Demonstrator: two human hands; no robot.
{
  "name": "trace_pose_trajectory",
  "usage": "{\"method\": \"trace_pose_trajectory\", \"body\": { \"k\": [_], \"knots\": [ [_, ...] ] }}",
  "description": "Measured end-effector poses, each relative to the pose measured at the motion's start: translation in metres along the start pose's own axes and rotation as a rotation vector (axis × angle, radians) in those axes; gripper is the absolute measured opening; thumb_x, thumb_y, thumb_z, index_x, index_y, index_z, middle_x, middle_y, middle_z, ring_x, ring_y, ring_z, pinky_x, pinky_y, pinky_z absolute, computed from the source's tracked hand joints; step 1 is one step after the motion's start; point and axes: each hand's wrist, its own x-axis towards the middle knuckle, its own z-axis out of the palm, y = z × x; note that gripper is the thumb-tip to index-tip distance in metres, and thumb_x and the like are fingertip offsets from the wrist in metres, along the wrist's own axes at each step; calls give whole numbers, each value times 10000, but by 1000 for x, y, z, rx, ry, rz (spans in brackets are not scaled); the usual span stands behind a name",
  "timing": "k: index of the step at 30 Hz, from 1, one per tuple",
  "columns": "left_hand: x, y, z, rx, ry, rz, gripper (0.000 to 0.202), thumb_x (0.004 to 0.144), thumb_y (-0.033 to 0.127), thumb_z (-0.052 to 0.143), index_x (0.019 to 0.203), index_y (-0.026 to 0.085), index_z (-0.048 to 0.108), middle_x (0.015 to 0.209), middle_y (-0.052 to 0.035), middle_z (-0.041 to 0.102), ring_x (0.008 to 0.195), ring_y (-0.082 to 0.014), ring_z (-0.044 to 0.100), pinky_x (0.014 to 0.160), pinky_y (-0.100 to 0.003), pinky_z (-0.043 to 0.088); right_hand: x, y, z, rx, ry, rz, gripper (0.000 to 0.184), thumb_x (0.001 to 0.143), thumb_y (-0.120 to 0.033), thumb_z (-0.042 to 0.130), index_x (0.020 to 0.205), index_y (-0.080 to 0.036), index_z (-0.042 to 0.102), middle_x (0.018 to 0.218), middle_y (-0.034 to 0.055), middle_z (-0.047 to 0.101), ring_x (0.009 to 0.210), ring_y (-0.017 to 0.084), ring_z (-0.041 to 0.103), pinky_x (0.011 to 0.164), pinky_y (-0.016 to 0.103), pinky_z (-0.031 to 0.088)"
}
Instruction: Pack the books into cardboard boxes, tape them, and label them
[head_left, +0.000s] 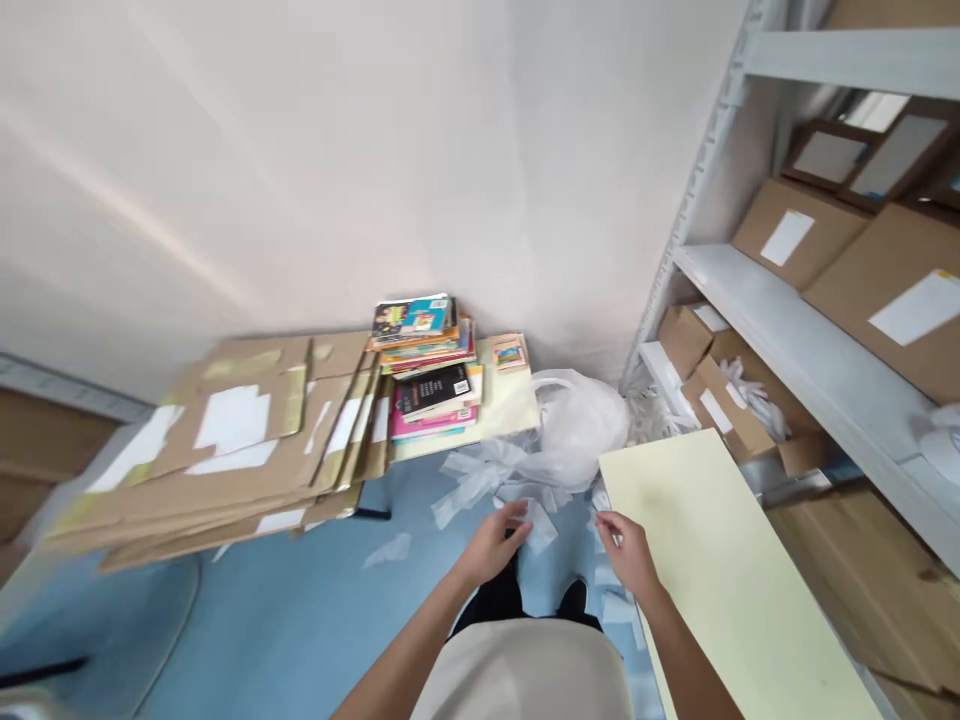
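My left hand (pixel 495 541) is out in front of my body, its fingers bent and the thumb a little apart from them. A thin white scrap (pixel 541 527) shows right beside its fingertips; whether they touch it I cannot tell. Over the left edge of the pale yellow table (pixel 720 560), my right hand (pixel 628 552) has its fingers drawn together. Anything between those fingertips is too small to make out. Beyond both hands lies a bulging white plastic bag (pixel 581 425), with loose white strips (pixel 487 470) spilling onto the floor.
Flattened cardboard boxes (pixel 225 480) are piled at the left. Stacked books (pixel 427 345) stand on a low pale table (pixel 510 405) against the wall. Metal shelving (pixel 810 330) on the right holds cardboard boxes (pixel 892 290). White scraps (pixel 388 550) lie on the blue floor (pixel 300 630).
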Motion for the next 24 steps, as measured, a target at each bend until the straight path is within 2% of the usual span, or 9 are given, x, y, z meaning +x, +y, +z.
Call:
{"method": "trace_pose_trajectory", "body": {
  "k": [3,6,12,19,24],
  "knots": [
    [5,-5,-26,-34,125,26,537,781,566,602,1160,190,655,1229,-166,699,1008,-303,710,882,-453,560,27,-15,18,-9,-65,-53,486,909,-581,480,1024,-196,755,1019,141,776,915,277,751,849,416,608],
    [11,-16,-57,-66,201,44,547,792,561,589,1169,168,646,1242,-181,690,1014,-305,711,873,-446,563,52,-36,44,-23,-127,-100,471,900,-568,498,1012,-193,759,991,142,780,909,283,752,838,416,611],
    [30,-61,-133,-104,308,35,536,776,573,593,1141,186,657,1220,-154,707,982,-291,719,865,-434,568,94,-79,121,-42,-234,-176,399,897,-491,528,1030,-194,758,955,127,785,872,280,752,814,425,618],
    [51,-118,-222,-105,331,-7,549,764,559,610,1127,149,657,1153,-182,721,990,-311,715,861,-442,562,132,-117,216,-55,-296,-145,385,861,-487,546,1007,-201,759,944,118,785,870,275,751,818,440,614],
    [61,-149,-257,-46,253,-97,546,751,500,628,1162,141,657,1143,-165,729,967,-298,714,885,-431,549,138,-121,254,-72,-312,-54,403,857,-486,546,1045,-191,745,961,126,780,886,276,746,792,428,610]
  ]
}}
